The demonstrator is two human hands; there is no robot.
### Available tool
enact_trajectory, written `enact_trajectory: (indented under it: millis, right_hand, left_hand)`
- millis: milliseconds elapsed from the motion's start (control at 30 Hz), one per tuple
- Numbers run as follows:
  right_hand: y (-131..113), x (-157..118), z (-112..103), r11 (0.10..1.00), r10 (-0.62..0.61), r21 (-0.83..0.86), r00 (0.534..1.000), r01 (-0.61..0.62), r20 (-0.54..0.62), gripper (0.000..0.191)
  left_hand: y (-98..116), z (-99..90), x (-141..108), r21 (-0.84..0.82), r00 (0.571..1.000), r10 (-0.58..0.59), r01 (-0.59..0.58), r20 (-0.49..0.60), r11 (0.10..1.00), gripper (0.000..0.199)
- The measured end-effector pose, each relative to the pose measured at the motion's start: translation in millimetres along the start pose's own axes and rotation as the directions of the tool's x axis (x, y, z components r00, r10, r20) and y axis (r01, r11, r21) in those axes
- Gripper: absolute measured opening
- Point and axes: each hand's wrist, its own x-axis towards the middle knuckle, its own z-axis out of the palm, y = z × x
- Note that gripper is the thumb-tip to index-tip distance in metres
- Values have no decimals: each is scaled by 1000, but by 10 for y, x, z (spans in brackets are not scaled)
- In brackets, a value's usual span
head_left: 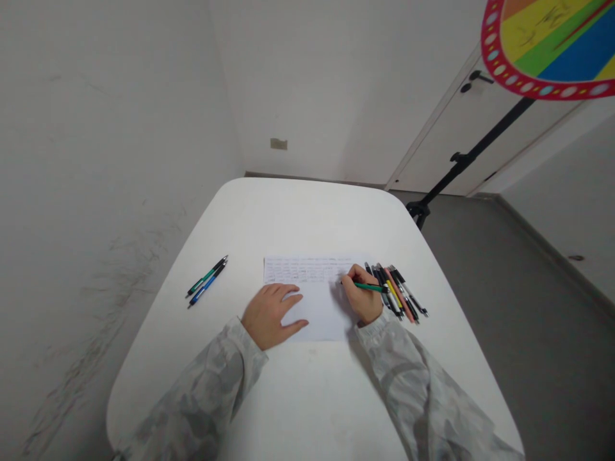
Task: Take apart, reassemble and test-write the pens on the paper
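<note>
A sheet of white paper [317, 314] lies on the white table, its upper part covered with several rows of small handwriting. My left hand [273, 315] rests flat on the sheet's left side, fingers spread. In my right hand [364, 294] a green pen [369, 287] is gripped, its tip at the right end of the written rows. Whether the tip touches the paper is too small to tell. Right beside that hand lies a bunch of several pens [398, 293], black, white, yellow and pink, partly hidden by the hand.
On the table's left side lie a green pen [206, 276] and a blue pen [208, 283], side by side. The white table [307, 218] has rounded corners. Beyond its right edge stand a black stand [461, 163] with a colourful wheel [552, 45] and a door [461, 134].
</note>
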Motion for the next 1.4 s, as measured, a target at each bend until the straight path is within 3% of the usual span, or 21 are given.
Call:
enact_trajectory:
  millis: [233,533,1400]
  right_hand:
    - [29,-7,-10,1000,-13,-9,998,14,56,30]
    - [-15,-3,-22,991,-39,-127,999,42,26,28]
    - [28,7,-35,988,-61,-147,998,55,-33,28]
  left_hand:
    - [-15,19,-15,10,1000,2,-2,4,1000,46]
    - [-6,2,-3,0,1000,-4,4,8,1000,46]
    - [-5,-5,0,10,1000,-7,7,20,1000,46]
